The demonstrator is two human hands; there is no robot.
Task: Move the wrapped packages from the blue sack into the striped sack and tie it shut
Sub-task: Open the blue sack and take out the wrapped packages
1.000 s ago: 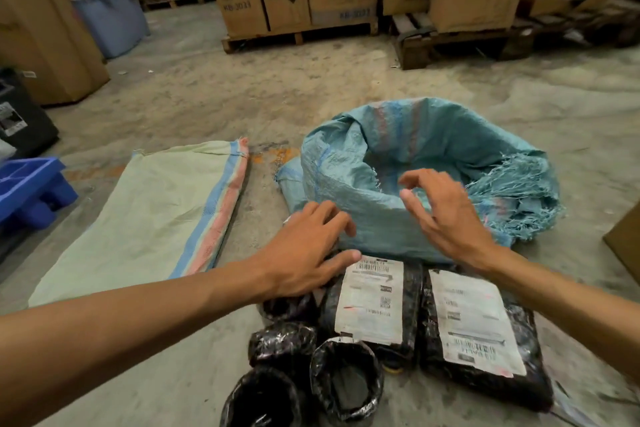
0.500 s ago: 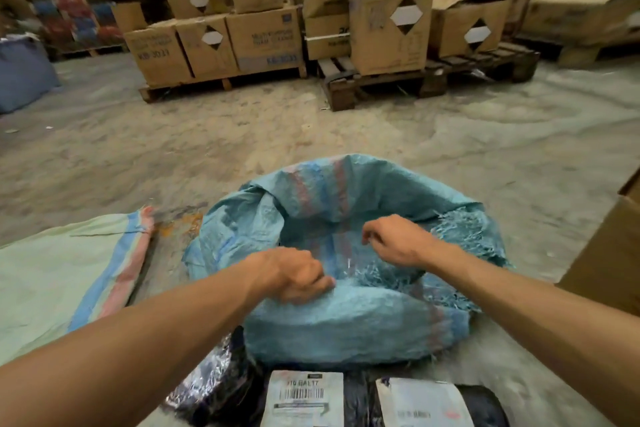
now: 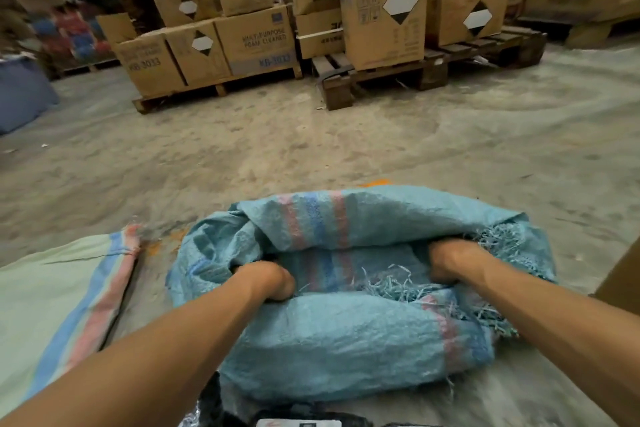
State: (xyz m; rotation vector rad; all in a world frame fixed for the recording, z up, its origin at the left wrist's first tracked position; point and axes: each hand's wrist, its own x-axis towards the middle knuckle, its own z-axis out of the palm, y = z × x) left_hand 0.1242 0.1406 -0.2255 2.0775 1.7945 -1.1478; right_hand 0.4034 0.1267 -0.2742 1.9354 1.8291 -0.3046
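Head view: both hands are down in the blue sack (image 3: 346, 350) at six o'clock on the floor (image 3: 311, 149). Left hand (image 3: 268, 279) clenches the near rim, right hand (image 3: 450, 260) grips the frayed edge. Striped sack (image 3: 59, 305) lies flat at eight o'clock; packages (image 3: 298, 421) peek in at six.

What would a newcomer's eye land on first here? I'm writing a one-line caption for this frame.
First the crumpled blue sack in the lower middle, with the left hand and right hand plunged into its frayed mouth. Next, the pale striped sack lying flat on the floor at lower left. Behind, cardboard boxes are stacked on wooden pallets.
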